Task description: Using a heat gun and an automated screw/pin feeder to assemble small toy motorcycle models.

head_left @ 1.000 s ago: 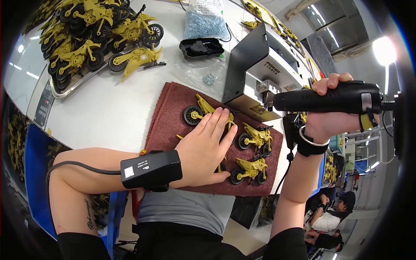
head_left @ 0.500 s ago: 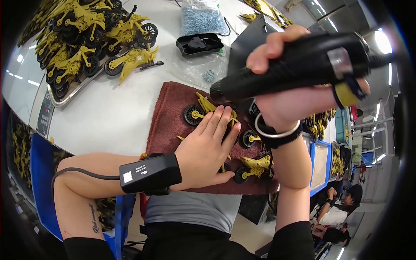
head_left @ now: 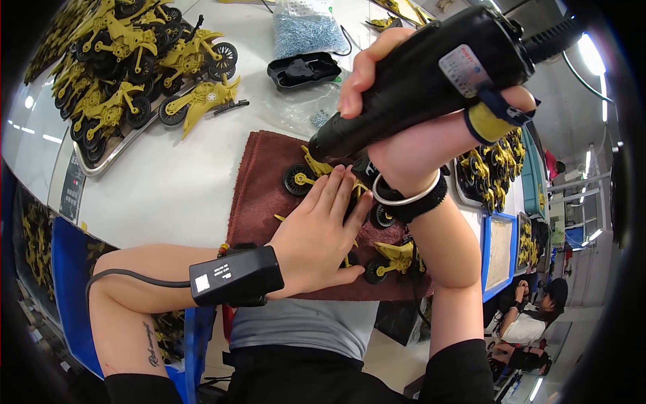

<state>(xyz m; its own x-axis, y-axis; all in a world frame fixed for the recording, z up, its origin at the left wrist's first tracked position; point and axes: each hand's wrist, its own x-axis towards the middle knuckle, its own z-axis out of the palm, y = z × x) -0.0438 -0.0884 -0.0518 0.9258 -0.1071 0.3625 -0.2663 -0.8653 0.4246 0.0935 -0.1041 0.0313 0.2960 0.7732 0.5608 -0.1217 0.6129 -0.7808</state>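
My right hand (head_left: 410, 145) is wrapped round a thick black electric screwdriver (head_left: 404, 87), held at a slant with its front end low over a yellow toy motorcycle (head_left: 317, 161). Whether the bit touches the toy is hidden. The motorcycle lies on a dark red cloth (head_left: 259, 182), one black spoked wheel showing. Flat across it rests my left hand (head_left: 316, 236), fingers stretched out, covering much of its body. Nearer to me on the cloth, right of my left thumb, lies another yellow toy motorcycle (head_left: 397, 257).
A heap of yellow toy motorcycles (head_left: 128, 50) fills a metal tray at the far left. Beyond the cloth are a black plastic tray (head_left: 303, 71) and a bag of small screws (head_left: 306, 30). More motorcycles (head_left: 491, 168) stand at right, near a blue-edged bin (head_left: 499, 259). People sit farther right.
My right hand has brought the screwdriver a little to the left and tilted it more steeply, its front end lying farther left over the motorcycle. My left hand has hardly moved.
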